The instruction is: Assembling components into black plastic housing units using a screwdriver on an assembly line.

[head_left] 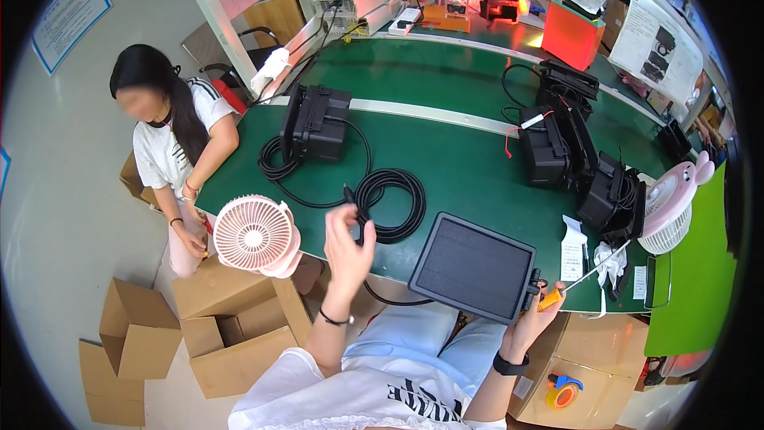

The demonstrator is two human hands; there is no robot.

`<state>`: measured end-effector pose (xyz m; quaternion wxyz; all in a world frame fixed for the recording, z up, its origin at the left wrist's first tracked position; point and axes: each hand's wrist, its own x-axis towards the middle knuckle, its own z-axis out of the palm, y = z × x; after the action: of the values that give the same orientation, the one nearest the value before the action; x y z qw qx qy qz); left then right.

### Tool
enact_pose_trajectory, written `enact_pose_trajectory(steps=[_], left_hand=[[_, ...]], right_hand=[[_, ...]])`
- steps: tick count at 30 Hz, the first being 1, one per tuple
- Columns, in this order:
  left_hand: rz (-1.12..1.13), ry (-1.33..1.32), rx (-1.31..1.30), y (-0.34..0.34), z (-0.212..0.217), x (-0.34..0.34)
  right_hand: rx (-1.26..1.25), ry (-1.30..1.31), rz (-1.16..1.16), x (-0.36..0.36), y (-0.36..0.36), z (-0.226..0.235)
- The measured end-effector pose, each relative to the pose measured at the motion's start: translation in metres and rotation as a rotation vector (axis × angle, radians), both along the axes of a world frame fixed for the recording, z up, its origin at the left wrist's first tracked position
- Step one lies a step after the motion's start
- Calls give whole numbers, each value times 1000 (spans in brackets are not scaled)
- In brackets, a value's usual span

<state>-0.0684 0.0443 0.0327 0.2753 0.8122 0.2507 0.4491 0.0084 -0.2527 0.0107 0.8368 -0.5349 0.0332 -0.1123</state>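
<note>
My left hand [348, 253] is raised over the near table edge, fingers curled, with a black cable [360, 227] between thumb and fingers. Its coil [414, 183] lies on the table just beyond, a plug end sticking up. In front of my body a dark rectangular panel [475, 265], resembling a small solar panel, is tilted and overhangs the edge. My right hand [543, 312] is at the panel's right side, by its bracket [535, 283]. That hand is closed on a screwdriver [551, 298] with an orange handle, its shaft pointing up and right.
Black lamp-like units stand on the green table [446, 103]: one at left [317, 123], several at right [549, 151]. Pink fans stand left [255, 235] and right [668, 203]. Open cardboard boxes [239, 326] lie below. A person [179, 135] sits at left; another works across.
</note>
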Motion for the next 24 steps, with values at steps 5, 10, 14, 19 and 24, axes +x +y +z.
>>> enact_pose_trajectory(steps=[5,10,14,19,24], left_hand=[[92,555,63,24,-10,15],[-57,290,-207,20,-23,14],[-211,-127,-521,10,-46,6],[-253,-508,-675,-8,-7,-6],[-38,-557,12,-34,45,1]], right_hand=[[-10,-27,-36,0,7,-3],[96,-3,41,0,0,-1],[47,-42,13,1,0,-7],[-38,-37,-19,2,-1,-14],[-1,-32,-34,1,4,-6]])
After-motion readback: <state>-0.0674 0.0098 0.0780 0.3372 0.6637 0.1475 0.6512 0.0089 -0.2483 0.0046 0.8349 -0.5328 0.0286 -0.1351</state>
